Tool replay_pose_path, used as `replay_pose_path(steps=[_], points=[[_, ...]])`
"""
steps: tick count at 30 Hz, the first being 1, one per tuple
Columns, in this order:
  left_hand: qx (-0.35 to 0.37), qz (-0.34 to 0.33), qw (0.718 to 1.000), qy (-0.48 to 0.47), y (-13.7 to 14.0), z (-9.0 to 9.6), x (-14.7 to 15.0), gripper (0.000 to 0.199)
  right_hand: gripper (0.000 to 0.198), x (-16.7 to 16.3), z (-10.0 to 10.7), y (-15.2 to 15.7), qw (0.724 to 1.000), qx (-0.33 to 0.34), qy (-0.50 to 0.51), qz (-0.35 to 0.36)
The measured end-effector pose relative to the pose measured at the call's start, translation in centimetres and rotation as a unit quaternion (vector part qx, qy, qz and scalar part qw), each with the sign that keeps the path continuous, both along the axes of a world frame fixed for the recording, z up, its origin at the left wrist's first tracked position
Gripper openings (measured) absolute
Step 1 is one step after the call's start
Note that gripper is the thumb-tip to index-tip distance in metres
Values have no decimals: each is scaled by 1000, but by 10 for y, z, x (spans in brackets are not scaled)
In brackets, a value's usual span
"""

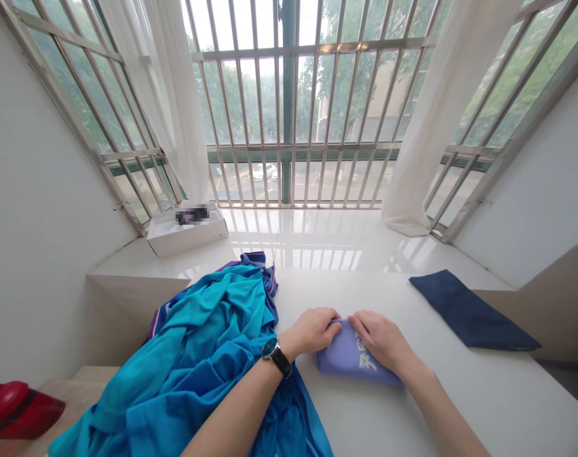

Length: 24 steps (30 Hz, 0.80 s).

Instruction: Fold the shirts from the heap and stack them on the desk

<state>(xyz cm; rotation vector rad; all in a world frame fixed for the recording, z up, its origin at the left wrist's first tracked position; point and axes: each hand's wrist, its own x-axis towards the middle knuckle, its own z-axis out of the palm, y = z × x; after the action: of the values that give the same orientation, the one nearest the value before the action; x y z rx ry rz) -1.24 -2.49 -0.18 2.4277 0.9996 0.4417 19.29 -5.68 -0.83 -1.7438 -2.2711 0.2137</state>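
Note:
A lavender garment (342, 360) with white printed characters lies folded into a compact bundle on the white table. My left hand (316, 329), with a black-strapped watch on its wrist, grips the bundle's far left edge. Beside it, my right hand (378, 336) holds the far edge further right, its fingers curled over the fabric and covering part of the print. Both thumbs are near each other at the top. The garment's underside is hidden, so its exact kind cannot be made out.
A loose heap of turquoise and blue clothing (213, 343) spreads over the table's left side. Folded dark navy cloth (470, 311) lies at right. An open white box (188, 233) stands on the sill, below barred windows and white curtains (413, 165). Something red (20, 409) is at lower left.

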Motion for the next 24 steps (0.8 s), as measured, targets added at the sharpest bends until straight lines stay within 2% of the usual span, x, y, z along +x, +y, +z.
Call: replay_pose_path(steps=[7,14,19,22,24], points=[[12,6,1000,7,1,-5,1,25,40,1,-8,3,1000,-6,-1,-19],[8,22,999,34,1,-8,2,29,34,1,-9,6,996,-34,61,-52],[62,50,993,84,-7,6,6,29,32,3,-15,11,995,-18,69,-72],[116,65,988,72,-21,17,17,25,32,5,-18,13,995,-28,65,-72],[130,58,988,53,-33,18,25,28,28,5,-19,13,995,-35,60,-69]])
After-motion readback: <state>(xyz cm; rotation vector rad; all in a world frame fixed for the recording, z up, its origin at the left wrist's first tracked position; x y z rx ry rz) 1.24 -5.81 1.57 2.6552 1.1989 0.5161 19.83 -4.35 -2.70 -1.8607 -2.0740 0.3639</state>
